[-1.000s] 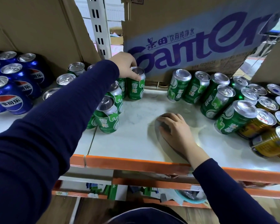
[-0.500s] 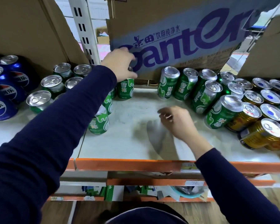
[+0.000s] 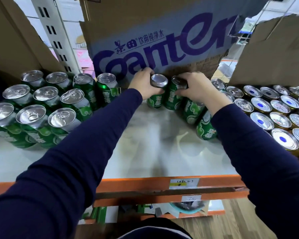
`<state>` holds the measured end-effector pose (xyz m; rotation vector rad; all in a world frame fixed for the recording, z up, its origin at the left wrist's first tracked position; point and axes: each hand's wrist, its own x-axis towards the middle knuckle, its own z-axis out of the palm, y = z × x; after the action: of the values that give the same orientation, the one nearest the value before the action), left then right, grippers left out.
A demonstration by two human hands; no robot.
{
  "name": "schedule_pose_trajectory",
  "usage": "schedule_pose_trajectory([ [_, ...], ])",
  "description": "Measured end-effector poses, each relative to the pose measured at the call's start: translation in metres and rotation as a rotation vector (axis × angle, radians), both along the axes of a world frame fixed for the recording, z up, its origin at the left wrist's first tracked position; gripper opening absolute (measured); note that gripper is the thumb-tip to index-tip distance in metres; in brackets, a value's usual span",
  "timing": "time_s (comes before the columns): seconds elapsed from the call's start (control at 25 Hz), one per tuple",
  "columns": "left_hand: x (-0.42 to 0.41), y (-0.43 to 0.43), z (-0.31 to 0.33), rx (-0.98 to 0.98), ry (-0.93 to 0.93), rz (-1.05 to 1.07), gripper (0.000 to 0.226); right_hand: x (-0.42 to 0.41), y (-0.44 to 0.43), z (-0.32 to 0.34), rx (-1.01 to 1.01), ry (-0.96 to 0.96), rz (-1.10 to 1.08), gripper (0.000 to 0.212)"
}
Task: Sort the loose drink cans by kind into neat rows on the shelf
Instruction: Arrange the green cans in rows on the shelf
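Shelf pale, orange-edged; cardboard box behind.

On the shelf, a can block sits frame-left and a can cluster frame-right. The centre cans stand between them, before the carton.

Shelf holds green cans (left rows) and gold cans.
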<state>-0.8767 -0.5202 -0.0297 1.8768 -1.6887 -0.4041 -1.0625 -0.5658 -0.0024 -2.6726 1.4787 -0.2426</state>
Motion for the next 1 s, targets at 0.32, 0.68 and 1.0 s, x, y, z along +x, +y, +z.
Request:
schedule_pose_trajectory([
  [0.32,0.025,0.070,0.020,0.043,-0.240,-0.216,0.064,-0.002,-0.008,-0.004,-0.038,-0.060,0.002,0.066],
  [0.68,0.034,0.137,-0.042,0.267,-0.071,-0.248,0.080,0.001,0.004,-0.006,-0.011,-0.140,-0.019,0.075],
  [1.0,0.070,0.136,0.046,0.073,-0.226,-0.213,0.064,0.017,0.032,-0.010,0.082,-0.252,0.038,0.071],
])
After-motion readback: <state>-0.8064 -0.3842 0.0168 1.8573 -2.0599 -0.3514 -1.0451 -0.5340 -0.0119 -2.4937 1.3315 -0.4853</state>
